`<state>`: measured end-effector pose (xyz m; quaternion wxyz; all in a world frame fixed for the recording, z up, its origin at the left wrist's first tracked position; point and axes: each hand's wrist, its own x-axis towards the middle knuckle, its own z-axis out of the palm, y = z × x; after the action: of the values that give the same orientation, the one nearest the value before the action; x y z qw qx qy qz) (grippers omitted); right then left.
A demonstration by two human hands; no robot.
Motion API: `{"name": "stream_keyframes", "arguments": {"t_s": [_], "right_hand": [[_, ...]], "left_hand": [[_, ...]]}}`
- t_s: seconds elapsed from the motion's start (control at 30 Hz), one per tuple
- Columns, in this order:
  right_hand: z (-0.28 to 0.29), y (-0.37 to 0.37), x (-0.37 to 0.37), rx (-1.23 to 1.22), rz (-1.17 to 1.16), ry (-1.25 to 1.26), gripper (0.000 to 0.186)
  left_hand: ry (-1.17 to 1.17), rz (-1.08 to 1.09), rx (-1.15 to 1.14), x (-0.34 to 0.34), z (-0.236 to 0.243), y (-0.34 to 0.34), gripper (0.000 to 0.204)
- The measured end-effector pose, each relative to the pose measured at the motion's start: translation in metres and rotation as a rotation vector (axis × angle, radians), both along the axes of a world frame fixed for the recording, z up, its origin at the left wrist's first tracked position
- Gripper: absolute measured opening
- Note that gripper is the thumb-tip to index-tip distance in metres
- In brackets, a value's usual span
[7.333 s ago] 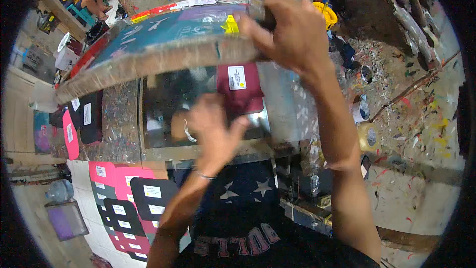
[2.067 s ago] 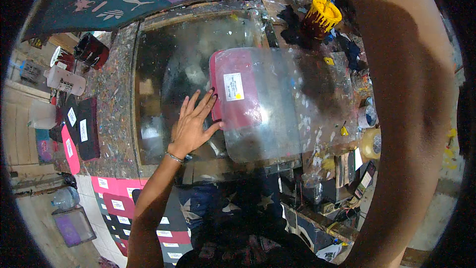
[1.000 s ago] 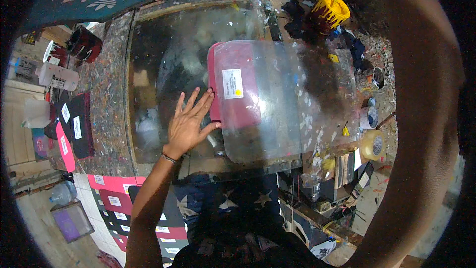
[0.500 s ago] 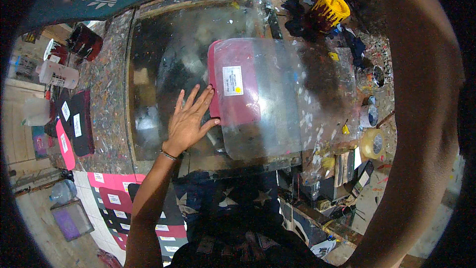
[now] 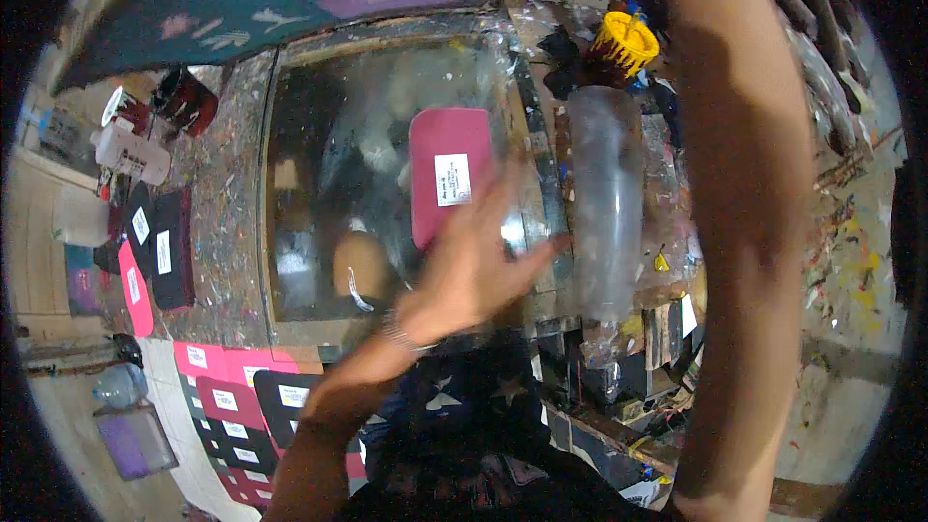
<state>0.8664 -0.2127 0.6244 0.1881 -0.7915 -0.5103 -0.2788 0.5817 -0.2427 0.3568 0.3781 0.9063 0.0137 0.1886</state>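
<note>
A dark pink flat piece with rounded corners (image 5: 443,140) lies on the dark glass-like pane of the worktable. It bears a white printed label (image 5: 451,181). My left hand (image 5: 474,261), blurred by motion, is over its lower right part with fingers stretched out and thumb apart. Whether it touches the piece I cannot tell. A clear plastic sheet (image 5: 609,203) stands curled over to the right of the pane, off the pink piece. My right arm reaches up past the top edge on the right, its hand out of view.
A dark teal printing screen (image 5: 290,0) with pale shapes hangs over the far edge. At far right stands a yellow-dripped paint pot (image 5: 628,43). Dark tubs (image 5: 186,101) and a whitish bottle (image 5: 133,153) are at left. Several labelled pink and black pieces (image 5: 232,401) lie at lower left.
The clear sheet has swung off the pink piece to the right. My left hand has moved right, across the piece. The screen shows lower and larger; my right arm appears further left.
</note>
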Motion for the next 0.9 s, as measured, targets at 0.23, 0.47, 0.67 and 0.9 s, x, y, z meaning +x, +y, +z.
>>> {"name": "stream_keyframes", "arguments": {"t_s": [0.23,0.47,0.67,0.9], "right_hand": [[-0.129,-0.097,-0.156,-0.327,-0.202,0.287,0.061],[-0.340,-0.167,-0.235,-0.050,0.135,0.257,0.053],[-0.366,-0.185,-0.243,-0.240,0.109,0.350,0.053],[-0.347,-0.161,-0.218,-0.442,0.068,0.262,0.044]], "left_hand": [[-0.110,0.438,0.738,-0.074,0.082,0.125,0.080],[0.195,0.161,0.508,-0.113,-0.064,0.104,0.050],[0.259,0.138,0.477,-0.114,-0.093,0.102,0.049],[0.263,0.102,0.303,-0.111,-0.110,0.119,0.051]]}}
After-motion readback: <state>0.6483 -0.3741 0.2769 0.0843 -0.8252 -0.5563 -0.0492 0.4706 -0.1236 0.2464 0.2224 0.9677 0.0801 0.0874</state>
